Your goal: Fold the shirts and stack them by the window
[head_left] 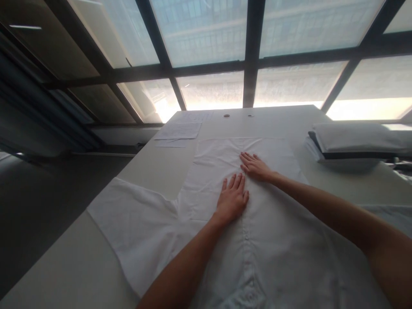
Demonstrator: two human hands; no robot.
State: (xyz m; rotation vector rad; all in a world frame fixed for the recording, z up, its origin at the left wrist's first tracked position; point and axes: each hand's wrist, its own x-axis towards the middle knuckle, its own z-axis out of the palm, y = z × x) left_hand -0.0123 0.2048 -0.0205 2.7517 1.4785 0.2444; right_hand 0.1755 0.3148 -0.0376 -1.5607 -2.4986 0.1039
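A white short-sleeved shirt (283, 231) lies spread on the table, its buttoned front facing up and its hem toward the window. One sleeve reaches out to the left; the right side is partly hidden under my right arm. My left hand (232, 197) rests flat on the cloth just left of the button line, fingers spread. Farther up, my right hand (254, 166) lies flat across the button line, palm down, fingers extended. Neither hand grips the fabric. Slight creases run through the cloth around both hands. The collar end is nearest me, at the bottom of the view.
The white table (273, 120) runs up to the window wall. Sheets of paper (178, 131) lie at its far left. On the right sits a stack of folded white and black cloth (357, 139). A dark curtain (38, 98) hangs at the left.
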